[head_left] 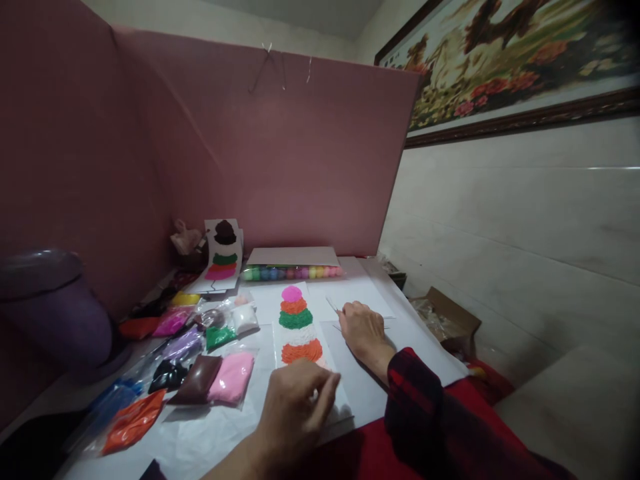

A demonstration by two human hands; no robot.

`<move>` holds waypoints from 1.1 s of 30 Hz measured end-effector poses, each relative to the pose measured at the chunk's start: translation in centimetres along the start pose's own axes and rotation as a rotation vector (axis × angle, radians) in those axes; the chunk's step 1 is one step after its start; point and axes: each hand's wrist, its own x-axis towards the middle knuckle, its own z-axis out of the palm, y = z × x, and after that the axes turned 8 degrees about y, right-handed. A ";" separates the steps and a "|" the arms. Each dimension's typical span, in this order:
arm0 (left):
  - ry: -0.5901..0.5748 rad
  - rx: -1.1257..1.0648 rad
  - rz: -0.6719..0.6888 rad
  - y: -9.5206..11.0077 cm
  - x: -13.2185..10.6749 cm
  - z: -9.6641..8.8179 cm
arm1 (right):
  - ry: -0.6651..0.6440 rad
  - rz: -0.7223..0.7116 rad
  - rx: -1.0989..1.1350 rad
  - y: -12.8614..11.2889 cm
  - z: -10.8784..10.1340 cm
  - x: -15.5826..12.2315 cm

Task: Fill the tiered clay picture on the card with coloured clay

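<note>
A long white card (299, 327) lies on the table with stacked patches of pink, orange, green, white and orange grains. My left hand (295, 408) rests on the card's near end, fingers curled together in a pinch; whether anything is in them I cannot make out. My right hand (361, 328), in a red and black checked sleeve, lies to the right of the card and pinches a thin metal stick (332, 304) that points up and left.
Several small bags of coloured grains (200, 360) lie at the left. A tube of coloured balls (293, 272) and a sample card (223, 257) stand near the pink partition (300, 167). A purple container (50, 307) sits far left, a cardboard box (445, 320) at the right.
</note>
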 end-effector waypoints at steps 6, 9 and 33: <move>0.340 -0.243 -0.589 -1.5 1.9 -2.3 | 0.063 -0.082 0.145 -0.4 -1.8 -0.7; 0.409 -0.338 -0.870 -2.5 3.2 -3.3 | 0.038 -0.106 0.267 -0.9 -2.1 -1.5; 0.307 -0.354 -1.253 -4.1 3.5 -3.0 | -0.097 -0.056 0.564 -0.3 -1.4 -1.7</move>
